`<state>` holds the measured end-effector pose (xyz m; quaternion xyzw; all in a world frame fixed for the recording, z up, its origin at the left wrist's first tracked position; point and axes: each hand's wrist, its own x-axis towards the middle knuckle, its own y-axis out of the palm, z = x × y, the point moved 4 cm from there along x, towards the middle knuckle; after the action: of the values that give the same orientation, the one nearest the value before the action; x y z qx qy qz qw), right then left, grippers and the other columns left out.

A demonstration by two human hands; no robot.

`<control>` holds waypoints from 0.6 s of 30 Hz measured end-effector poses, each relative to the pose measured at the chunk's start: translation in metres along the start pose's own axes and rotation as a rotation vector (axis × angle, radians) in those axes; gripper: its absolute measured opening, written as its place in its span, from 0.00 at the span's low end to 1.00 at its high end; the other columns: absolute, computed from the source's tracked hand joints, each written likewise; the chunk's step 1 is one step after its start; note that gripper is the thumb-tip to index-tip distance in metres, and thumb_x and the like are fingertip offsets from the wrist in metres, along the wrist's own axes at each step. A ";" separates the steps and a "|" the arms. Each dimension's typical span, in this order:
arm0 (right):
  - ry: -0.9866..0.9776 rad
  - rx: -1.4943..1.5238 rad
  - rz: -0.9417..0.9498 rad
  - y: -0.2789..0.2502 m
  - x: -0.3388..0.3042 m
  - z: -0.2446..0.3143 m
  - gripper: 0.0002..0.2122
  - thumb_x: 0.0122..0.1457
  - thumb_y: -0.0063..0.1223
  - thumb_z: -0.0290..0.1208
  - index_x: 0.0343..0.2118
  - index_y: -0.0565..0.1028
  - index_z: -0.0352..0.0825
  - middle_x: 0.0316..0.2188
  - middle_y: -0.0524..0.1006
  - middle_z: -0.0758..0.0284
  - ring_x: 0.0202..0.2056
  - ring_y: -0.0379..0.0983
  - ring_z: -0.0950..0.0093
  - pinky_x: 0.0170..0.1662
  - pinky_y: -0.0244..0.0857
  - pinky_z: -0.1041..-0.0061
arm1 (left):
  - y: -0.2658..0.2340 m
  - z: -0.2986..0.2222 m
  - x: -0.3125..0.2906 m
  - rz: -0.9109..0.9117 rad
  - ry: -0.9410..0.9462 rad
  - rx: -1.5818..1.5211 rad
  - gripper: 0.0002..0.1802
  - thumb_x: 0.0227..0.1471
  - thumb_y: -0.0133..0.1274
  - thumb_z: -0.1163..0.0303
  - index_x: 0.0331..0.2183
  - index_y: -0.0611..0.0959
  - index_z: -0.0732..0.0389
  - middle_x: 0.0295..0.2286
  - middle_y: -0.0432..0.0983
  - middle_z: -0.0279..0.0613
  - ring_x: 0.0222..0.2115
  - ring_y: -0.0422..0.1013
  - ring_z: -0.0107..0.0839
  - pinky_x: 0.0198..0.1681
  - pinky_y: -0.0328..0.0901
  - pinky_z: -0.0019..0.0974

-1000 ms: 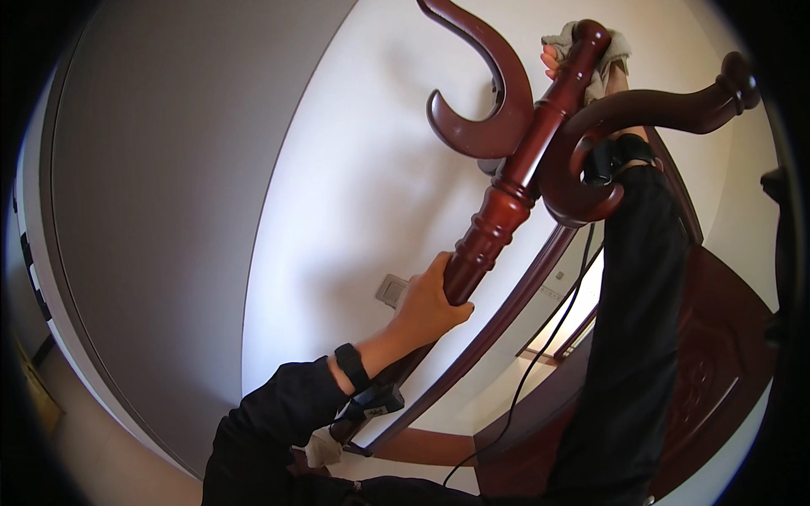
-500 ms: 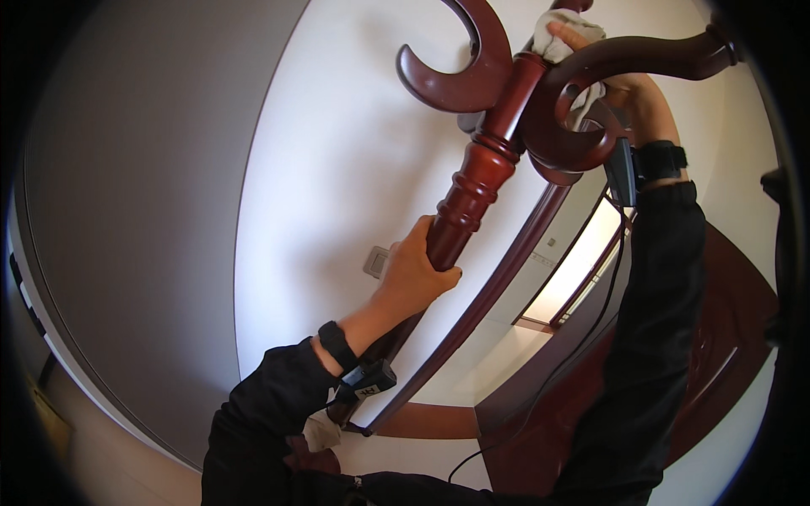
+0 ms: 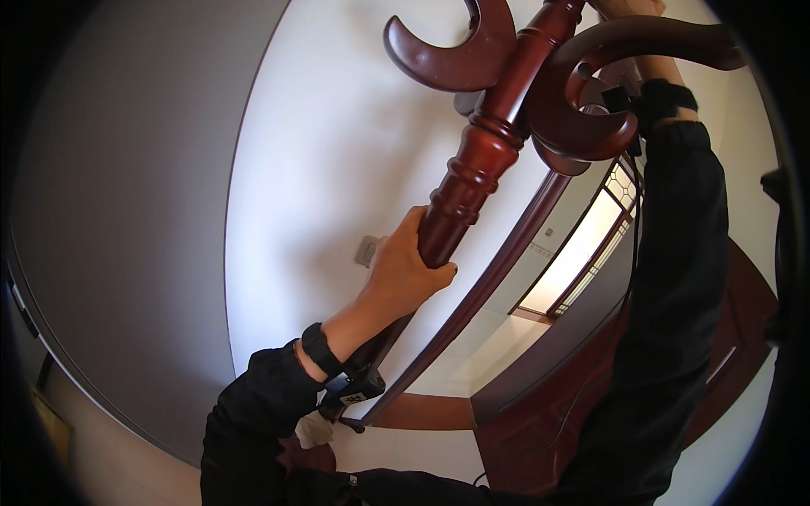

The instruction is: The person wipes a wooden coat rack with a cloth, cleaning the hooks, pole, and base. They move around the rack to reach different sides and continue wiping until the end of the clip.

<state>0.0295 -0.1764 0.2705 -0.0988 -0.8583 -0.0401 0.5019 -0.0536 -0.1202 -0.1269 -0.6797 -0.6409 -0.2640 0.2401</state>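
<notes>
A dark red wooden coat rack (image 3: 519, 76), with a turned post and curved hooks, slants up through the middle of the view. My left hand (image 3: 403, 266) is closed round the post below its ringed section. At the upper edge, beside the top of the post and behind a curved hook (image 3: 582, 139), is my right hand (image 3: 629, 8). The picture's edge cuts off most of its fingers, and no cloth shows there now. Black bands with small devices are strapped on both wrists.
A grey panel (image 3: 126, 211) fills the left side, next to a white wall (image 3: 295, 169) with a switch plate (image 3: 366, 250). To the right are a long dark red rail (image 3: 481, 312), a bright lattice window (image 3: 578, 249) and a dark red wooden panel (image 3: 726, 337). A pale cloth (image 3: 314, 430) lies low near my left forearm.
My right hand, which held a whitish cloth against the post, has moved up to the picture's edge, and the cloth has left view. My left hand keeps its grip on the post.
</notes>
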 end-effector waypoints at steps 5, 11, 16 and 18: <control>-0.102 0.276 -0.173 -0.010 0.001 0.029 0.23 0.55 0.58 0.36 0.55 0.74 0.36 0.53 0.73 0.60 0.58 0.64 0.57 0.59 0.62 0.51 | 0.000 0.003 -0.001 0.009 -0.016 0.062 0.43 0.42 0.66 0.66 0.57 0.66 0.72 0.38 0.79 0.54 0.35 0.77 0.40 0.43 0.71 0.40; -0.191 0.554 0.364 0.005 -0.012 0.039 0.19 0.57 0.56 0.37 0.50 0.75 0.36 0.44 0.77 0.63 0.48 0.71 0.61 0.54 0.65 0.54 | 0.002 0.005 0.001 -0.013 0.023 0.030 0.39 0.42 0.65 0.68 0.55 0.68 0.69 0.37 0.78 0.51 0.33 0.77 0.36 0.40 0.71 0.39; -0.180 0.756 0.480 0.011 -0.052 0.031 0.16 0.58 0.56 0.36 0.47 0.75 0.36 0.43 0.77 0.64 0.47 0.72 0.63 0.54 0.66 0.56 | 0.000 0.004 0.000 -0.019 0.048 0.048 0.37 0.43 0.65 0.70 0.53 0.69 0.68 0.35 0.77 0.48 0.31 0.76 0.34 0.37 0.71 0.38; -0.176 0.804 0.505 0.009 -0.063 0.031 0.15 0.58 0.56 0.36 0.46 0.75 0.37 0.42 0.77 0.64 0.47 0.72 0.64 0.54 0.66 0.57 | 0.000 0.004 0.001 -0.016 0.068 0.042 0.36 0.43 0.66 0.70 0.53 0.70 0.68 0.35 0.77 0.48 0.31 0.76 0.33 0.38 0.71 0.38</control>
<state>0.0343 -0.1706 0.2002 -0.1054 -0.7942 0.4265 0.4198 -0.0533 -0.1172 -0.1292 -0.6601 -0.6432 -0.2752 0.2736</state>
